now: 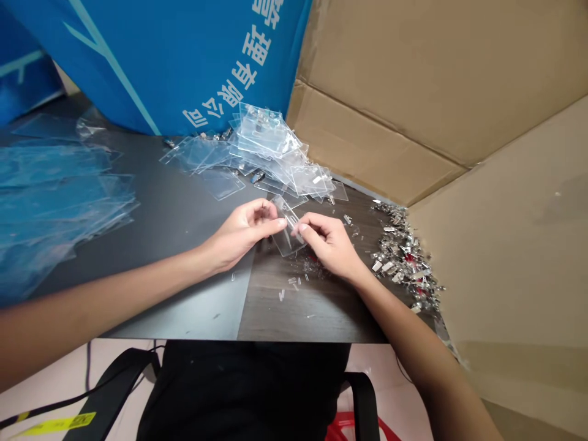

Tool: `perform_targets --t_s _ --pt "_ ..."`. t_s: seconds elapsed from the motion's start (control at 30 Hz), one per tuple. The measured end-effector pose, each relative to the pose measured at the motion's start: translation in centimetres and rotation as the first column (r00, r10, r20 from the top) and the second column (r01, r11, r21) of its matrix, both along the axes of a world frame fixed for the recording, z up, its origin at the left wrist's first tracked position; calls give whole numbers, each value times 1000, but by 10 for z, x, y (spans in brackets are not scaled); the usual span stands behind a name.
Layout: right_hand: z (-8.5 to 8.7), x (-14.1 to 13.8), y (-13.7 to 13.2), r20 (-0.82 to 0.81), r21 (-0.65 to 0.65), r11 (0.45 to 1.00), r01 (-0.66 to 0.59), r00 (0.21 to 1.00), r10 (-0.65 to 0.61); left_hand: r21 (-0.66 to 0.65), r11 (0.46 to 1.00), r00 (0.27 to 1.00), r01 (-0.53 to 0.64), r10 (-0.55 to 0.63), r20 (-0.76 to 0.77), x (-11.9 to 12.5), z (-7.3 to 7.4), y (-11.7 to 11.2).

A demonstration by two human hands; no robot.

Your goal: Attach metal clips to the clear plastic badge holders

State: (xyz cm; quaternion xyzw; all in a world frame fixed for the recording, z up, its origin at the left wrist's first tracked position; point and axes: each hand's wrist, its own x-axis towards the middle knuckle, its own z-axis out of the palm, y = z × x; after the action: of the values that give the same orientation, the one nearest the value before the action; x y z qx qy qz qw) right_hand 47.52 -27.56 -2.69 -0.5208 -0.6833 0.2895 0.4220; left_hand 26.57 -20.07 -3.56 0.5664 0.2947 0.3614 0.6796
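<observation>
A clear plastic badge holder is held tilted in the air between the two hands, over the seam of the tabletop, with its lower corner hanging below the fingers. Its left edge is gripped by the left hand, with the fingers curled and the thumb pressed against the film. A narrow transparent strip at the holder's far part is pinched by the fingertips of the right hand, the other fingers being curled inward; how the strip meets the holder cannot be told. Short clear plastic slivers are scattered on the table just near the hands. The tabletop is flat and laminated, matte black on the left and dark wood-grain on the right, and its straight near edge lies well below the hands. Just beyond the fingers, a glossy heap of overlapping badge holders is spread toward the far edge. A shiny pile of small metal clips, flecked with red, is banked to the right, beside a corrugated cardboard box flap. Blue-tinted plastic sheets are stacked on the left, below a blue banner with white characters. Open table surface is left around the hands, mainly to the near side.
</observation>
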Motion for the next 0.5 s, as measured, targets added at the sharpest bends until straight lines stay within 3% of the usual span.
perform_targets --t_s 0.13,0.23,0.37,0.5 --pt "1 1 1 -16 -6 1000 -8 1000 8 3 1000 1000 25 -25 -8 0 -1 0" --pt "1 2 4 -161 -88 993 -80 985 65 -26 999 1000 22 -22 4 0 -1 0" --pt "-1 3 9 -492 -240 955 -176 870 37 -38 999 1000 3 -3 -4 1 0 -2" --pt "-1 4 12 -595 -294 939 -177 803 -35 -31 999 999 -7 6 -39 1 -2 -2"
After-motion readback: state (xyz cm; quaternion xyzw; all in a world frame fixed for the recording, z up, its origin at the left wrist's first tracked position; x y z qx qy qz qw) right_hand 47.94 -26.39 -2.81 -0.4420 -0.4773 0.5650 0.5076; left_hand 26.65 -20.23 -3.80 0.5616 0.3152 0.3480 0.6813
